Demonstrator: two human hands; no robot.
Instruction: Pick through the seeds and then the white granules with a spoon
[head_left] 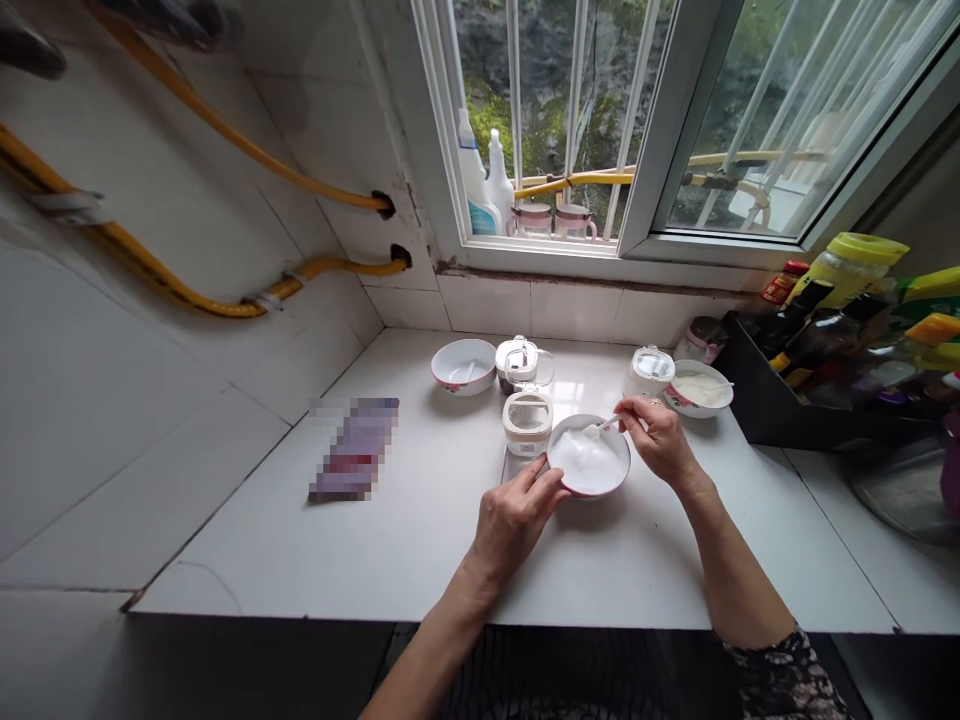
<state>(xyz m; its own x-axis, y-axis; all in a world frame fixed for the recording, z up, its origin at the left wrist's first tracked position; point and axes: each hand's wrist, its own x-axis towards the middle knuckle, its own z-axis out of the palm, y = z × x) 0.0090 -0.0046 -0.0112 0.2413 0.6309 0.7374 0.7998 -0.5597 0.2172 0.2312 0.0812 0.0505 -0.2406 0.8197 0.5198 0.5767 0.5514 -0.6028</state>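
Observation:
A small bowl holding white granular stuff, like salt or sugar, stands on the counter in front of me. My left hand grips its left rim between thumb and fingers. Pinched in my right hand is the handle of a white spoon, its tip dipped in the white stuff. Just behind the bowl, to the left, sits a white-rimmed seasoning jar. A second jar with its clear lid raised is behind that one. Another clear-lidded jar stands beyond my right hand.
At the back left is a larger bowl with a spoon in it. A bowl of white stuff stands at right, beside a black box of bottles. A blurred purple packet lies at left on the white counter.

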